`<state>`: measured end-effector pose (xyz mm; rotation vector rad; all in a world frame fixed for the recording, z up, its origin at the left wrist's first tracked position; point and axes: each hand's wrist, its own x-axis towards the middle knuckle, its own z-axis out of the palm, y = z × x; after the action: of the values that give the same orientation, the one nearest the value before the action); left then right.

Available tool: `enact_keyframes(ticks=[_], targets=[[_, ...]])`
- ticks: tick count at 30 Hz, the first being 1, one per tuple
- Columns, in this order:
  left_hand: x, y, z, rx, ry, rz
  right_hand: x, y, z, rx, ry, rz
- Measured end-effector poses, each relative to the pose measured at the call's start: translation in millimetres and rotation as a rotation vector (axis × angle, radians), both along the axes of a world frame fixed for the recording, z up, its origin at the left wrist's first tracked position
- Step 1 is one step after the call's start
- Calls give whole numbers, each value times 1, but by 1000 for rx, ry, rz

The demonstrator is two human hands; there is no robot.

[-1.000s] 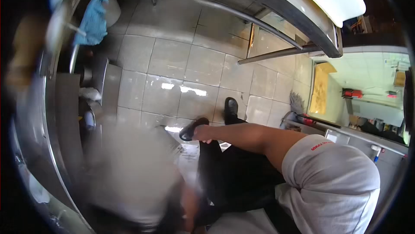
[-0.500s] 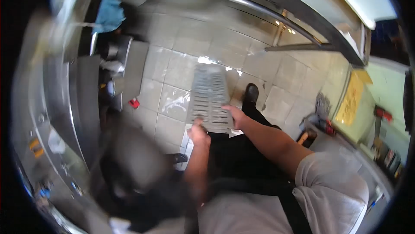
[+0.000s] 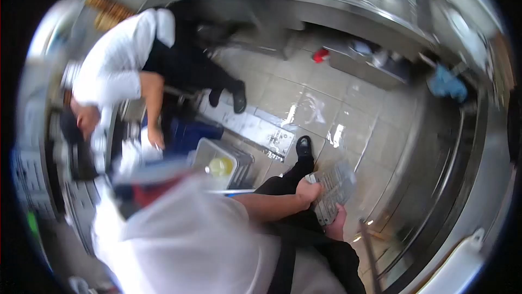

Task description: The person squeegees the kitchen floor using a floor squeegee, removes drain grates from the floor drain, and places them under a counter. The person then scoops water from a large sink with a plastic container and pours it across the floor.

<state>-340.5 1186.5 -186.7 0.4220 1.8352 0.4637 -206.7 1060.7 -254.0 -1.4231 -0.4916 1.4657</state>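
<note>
My left hand (image 3: 310, 191) grips the near upper edge of a flat slotted metal grate (image 3: 333, 188), its fingers curled round the rim. Lower down, my right hand (image 3: 337, 222) holds the side of the same grate. The grate tilts away from my body, above the tiled floor and close to my legs. Its far end is smeared by motion. One black shoe (image 3: 304, 148) of mine shows just beyond it.
To the left a co-worker (image 3: 114, 57) in a white top bends over, one arm reaching down. Between us stands a grey bin (image 3: 234, 155) with something yellowish inside. Wet floor tiles (image 3: 310, 106) reflect light. Steel counters (image 3: 375, 22) line the far side; a blue cloth (image 3: 448, 83) hangs at right.
The view has swung left, so the blue cloth and red object now appear farther right. The co-worker and bin have come into clear view. Both hands still hold the grate, now right of centre.
</note>
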Motion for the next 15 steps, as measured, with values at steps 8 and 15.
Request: enact_keyframes(ticks=[8, 15], targets=[[-57, 69, 73, -4, -172, 370, 31, 97, -12, -14, -163, 564], [-117, 173, 150, 58, -178, 635, 33, 269, -54, -16, -274, 958]])
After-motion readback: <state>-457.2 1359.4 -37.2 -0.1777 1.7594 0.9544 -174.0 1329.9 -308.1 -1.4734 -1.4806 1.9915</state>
